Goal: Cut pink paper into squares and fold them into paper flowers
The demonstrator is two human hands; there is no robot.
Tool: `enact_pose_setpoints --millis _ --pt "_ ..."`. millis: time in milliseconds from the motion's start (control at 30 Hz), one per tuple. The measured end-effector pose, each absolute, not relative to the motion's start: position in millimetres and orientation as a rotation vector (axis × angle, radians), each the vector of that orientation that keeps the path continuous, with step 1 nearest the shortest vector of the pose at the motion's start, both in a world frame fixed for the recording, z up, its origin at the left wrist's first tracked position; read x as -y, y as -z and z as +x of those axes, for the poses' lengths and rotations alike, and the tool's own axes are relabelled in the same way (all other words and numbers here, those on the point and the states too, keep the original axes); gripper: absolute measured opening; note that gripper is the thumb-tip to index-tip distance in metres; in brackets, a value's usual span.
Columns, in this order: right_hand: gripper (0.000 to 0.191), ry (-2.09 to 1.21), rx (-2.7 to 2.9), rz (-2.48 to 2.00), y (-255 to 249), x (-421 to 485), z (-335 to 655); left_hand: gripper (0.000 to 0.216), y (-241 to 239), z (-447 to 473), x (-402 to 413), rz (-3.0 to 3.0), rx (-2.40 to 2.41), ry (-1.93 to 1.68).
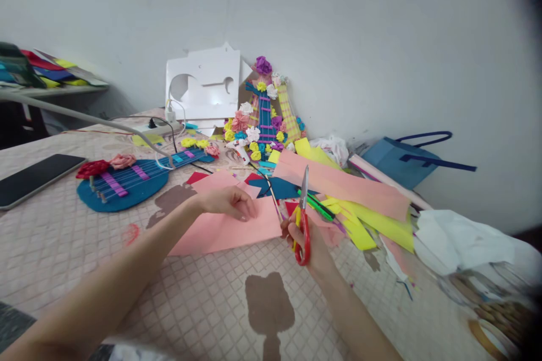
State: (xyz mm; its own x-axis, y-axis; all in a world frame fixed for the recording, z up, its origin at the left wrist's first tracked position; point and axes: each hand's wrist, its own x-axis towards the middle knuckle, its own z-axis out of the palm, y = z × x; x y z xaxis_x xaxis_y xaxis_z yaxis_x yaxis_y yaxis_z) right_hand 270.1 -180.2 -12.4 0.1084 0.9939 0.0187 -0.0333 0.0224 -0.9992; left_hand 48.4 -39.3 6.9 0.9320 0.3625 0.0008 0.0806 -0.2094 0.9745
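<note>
A sheet of pink paper [215, 234] lies in front of me on the table. My left hand [228, 203] rests on it, fingers bent and drawn together at the paper's surface. My right hand [307, 242] holds scissors [303, 220] with red and yellow handles. Their blades point up and look closed together. Near the right fingertips is a thin stick [273, 198], by the right edge of the pink sheet; whether the fingers grip it too, I cannot tell. A green cutter [317, 205] lies just beyond the scissors, among yellow paper strips [353, 228].
On the left lie a blue guitar-shaped craft [127, 186] and a phone [38, 177]. Flower-covered crafts [265, 113] lean on the wall, a white glue gun [238, 152] before them. A blue bag [398, 161] and white plastic bag [470, 242] are at right. A cable [84, 118] crosses the left.
</note>
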Motion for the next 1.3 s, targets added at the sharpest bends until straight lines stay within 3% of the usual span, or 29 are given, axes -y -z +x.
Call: enact_pose_setpoints --millis 667,1300 --pt "0.036 -1.079 1.124 -1.3 26 175 266 0.039 1 52 42 1.704 -0.323 -0.194" --pt "0.032 -1.138 1.118 -1.257 28 177 260 0.034 -3 47 40 1.706 -0.363 -0.136"
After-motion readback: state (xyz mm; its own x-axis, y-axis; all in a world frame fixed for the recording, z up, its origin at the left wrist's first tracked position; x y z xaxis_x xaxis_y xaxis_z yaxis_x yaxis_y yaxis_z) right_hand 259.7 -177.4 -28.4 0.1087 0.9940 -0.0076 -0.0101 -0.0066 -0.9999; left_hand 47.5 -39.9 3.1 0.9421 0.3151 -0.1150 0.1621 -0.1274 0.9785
